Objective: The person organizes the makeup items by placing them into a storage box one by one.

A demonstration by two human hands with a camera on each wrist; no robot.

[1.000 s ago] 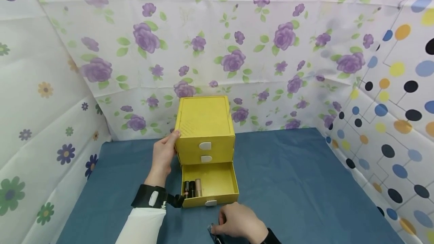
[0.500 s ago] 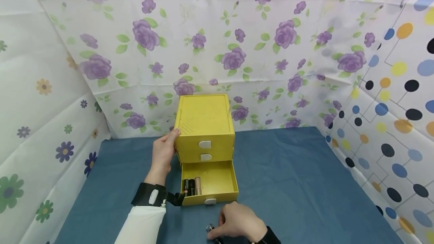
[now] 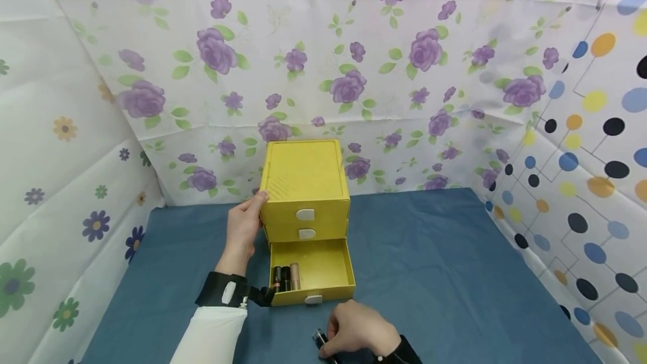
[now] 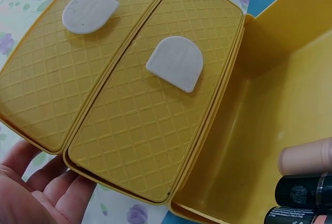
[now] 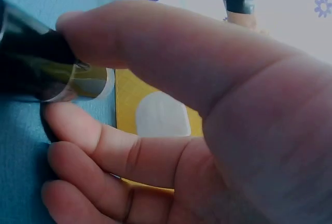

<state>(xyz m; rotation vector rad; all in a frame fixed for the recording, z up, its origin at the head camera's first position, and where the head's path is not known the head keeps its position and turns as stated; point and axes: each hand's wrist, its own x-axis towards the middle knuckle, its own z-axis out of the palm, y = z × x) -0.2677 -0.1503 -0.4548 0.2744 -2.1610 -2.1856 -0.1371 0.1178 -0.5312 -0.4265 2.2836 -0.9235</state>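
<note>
A yellow drawer box (image 3: 305, 184) stands near the back of the cloth, its bottom drawer (image 3: 328, 265) pulled out. My left hand (image 3: 242, 235) rests on the box's left side, thumb at the upper front corner; the left wrist view shows its fingers (image 4: 72, 198) against the side wall. In front of the drawer, my right hand (image 3: 361, 330) pinches a black lipstick (image 5: 31, 53) with a clear end between thumb and forefinger, low over the cloth. Inside the drawer, two black tubes (image 4: 303, 189) and a beige tube (image 4: 308, 156) lie side by side at the left.
Blue cloth (image 3: 429, 274) covers the table around the box. Flowered sheeting (image 3: 313, 60) hangs behind and a dotted sheet (image 3: 591, 184) hangs on the right. Two upper drawers with white tabs (image 3: 305, 214) are closed.
The lipstick has turned and shifted slightly in my right hand's fingers, which stay at nearly the same spot. My left hand and the drawer box have not visibly moved.
</note>
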